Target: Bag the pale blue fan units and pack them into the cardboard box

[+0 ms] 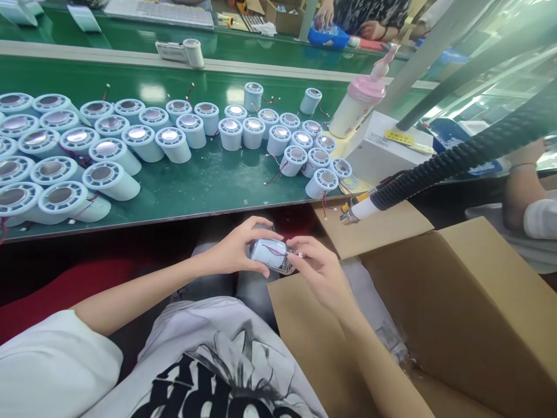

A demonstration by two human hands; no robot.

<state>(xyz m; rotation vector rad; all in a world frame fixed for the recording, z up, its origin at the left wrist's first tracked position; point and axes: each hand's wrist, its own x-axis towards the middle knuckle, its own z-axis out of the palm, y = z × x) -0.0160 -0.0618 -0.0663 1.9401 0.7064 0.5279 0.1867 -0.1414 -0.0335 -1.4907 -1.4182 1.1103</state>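
Over my lap, a pale blue cylindrical housing [266, 253] with thin dark red wires lies tilted inside what looks like a clear plastic cover [286, 266]. My left hand [243, 247] wraps round its left end, thumb below and fingers above. At the right end, my right hand [315, 261] pinches near the wires' small white connector. The far end is partly covered by my left fingers. On the green bench ahead stand several like blue housings [278, 139], some with wires trailing out.
An open cardboard box [456, 313] with clear plastic pieces inside sits at my right. A black corrugated hose [435, 168] hangs over it. A pink-lidded bottle [359, 101] stands near a white box [383, 145]. Another person's hands [324, 16] work across the bench.
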